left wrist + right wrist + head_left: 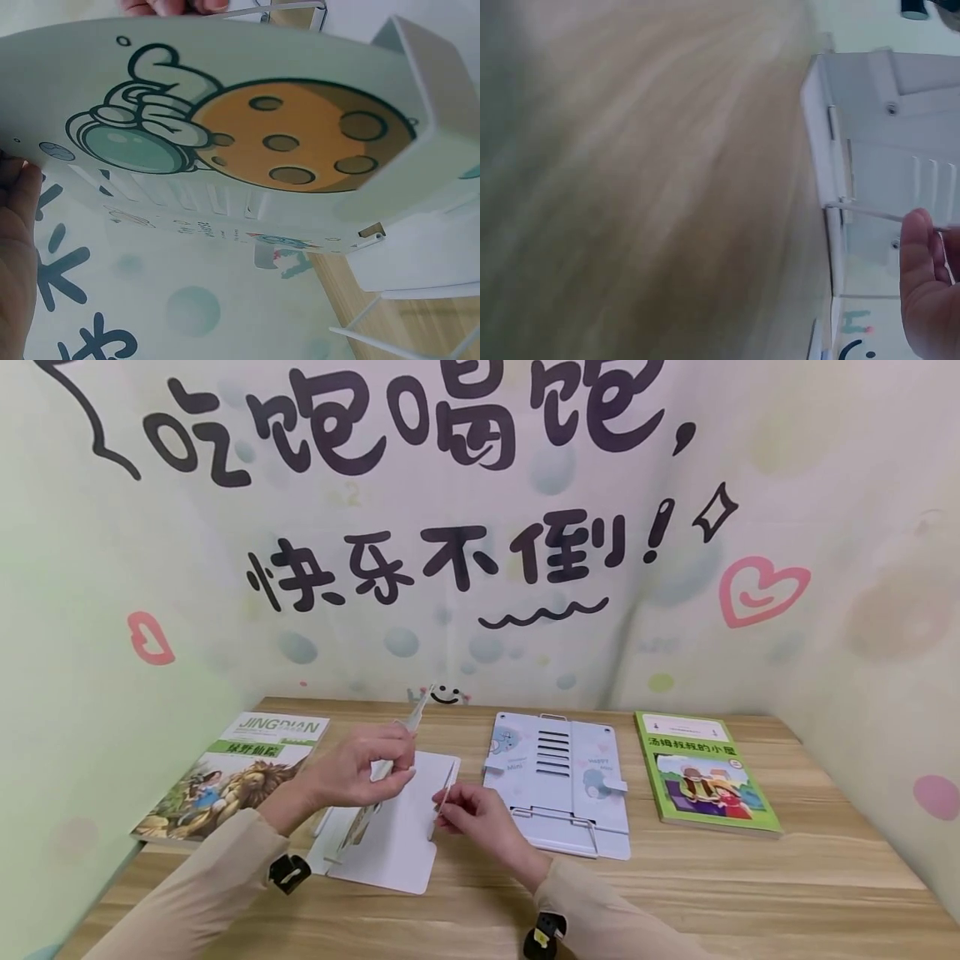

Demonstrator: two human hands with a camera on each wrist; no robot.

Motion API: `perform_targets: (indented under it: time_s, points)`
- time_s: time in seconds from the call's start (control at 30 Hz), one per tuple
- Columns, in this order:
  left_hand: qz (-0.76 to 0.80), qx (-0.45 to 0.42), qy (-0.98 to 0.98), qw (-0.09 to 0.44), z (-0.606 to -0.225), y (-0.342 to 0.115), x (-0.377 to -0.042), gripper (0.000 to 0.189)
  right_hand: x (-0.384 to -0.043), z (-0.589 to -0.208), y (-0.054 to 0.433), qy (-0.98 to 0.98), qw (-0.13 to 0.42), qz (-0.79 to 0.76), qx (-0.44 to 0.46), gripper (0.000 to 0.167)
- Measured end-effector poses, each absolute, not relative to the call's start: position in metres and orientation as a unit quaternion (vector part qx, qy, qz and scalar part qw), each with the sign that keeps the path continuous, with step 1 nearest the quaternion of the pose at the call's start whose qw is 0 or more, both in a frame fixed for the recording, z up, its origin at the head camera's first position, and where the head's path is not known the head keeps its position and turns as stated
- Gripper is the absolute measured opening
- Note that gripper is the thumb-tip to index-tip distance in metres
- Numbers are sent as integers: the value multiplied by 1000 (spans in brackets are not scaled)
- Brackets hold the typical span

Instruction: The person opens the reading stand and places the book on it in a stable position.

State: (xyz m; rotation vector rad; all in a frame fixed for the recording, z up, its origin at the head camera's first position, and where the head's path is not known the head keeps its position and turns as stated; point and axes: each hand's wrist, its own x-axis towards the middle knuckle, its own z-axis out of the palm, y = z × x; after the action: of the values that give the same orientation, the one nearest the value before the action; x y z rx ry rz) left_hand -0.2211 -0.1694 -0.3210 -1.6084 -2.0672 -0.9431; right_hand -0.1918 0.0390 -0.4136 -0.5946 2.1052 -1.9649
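Note:
A white metal book stand (405, 860) lies on the table, its hinged panel (292, 67) raised steeply and seen nearly edge-on from the head. An astronaut cartoon with an orange disc is printed on that panel, and a bent lip (439, 75) juts from one edge. My left hand (367, 764) grips the raised panel near its upper part, fingers at its edge. Between right thumb and fingers, my right hand (480, 818) pinches the stand's thin wire support (870, 212), which runs down toward the base.
Right of the stand lies a second, flat book stand (558, 802) with cartoon prints and a wire rest. A storybook with a lion cover (232, 777) lies at left, a green book (705, 777) at right. A printed cloth wall (480, 652) borders the wooden table (705, 893).

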Motion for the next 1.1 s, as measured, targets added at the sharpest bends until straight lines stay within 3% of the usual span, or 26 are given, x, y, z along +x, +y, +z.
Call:
perform_targets:
  time_s: [0.6,0.83,1.1]
  points:
    - [-353,-515,-761,174,-318,-179,-218,24,-204,-420,19,790,99,-558,-235,2]
    - [-346,-521,-759,184,-318,-178,-218,25,-206,-423,19,821,89,-502,-258,6]
    - [-332,-518,-768,178,-319,-177,-218,24,-209,-418,16,848,132,-456,-235,6]
